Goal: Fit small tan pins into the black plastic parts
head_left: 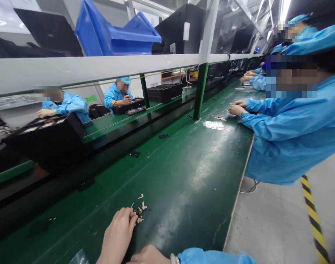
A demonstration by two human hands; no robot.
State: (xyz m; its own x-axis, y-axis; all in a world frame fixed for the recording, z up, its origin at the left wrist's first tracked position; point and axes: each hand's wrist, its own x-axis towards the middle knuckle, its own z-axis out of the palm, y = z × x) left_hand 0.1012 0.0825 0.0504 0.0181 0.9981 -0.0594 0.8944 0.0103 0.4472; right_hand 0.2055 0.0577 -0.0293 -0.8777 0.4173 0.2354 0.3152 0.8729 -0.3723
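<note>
Our left hand (118,234) at lower centre, fingers curled, tips rested on small tan parts (140,212) on the green belt (189,176) (whether one was gripped, we could not tell), our right hand (149,255) at bottom edge, cropped, state indeterminate, a co-worker's hands (237,109) at upper right.

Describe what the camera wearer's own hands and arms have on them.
Both hands are bare, with no gloves. The left hand shows no sleeve as far as the picture's bottom edge. The right hand comes out of a smooth light blue sleeve, with a narrow white band at the wrist. No rings or markings show.
</note>
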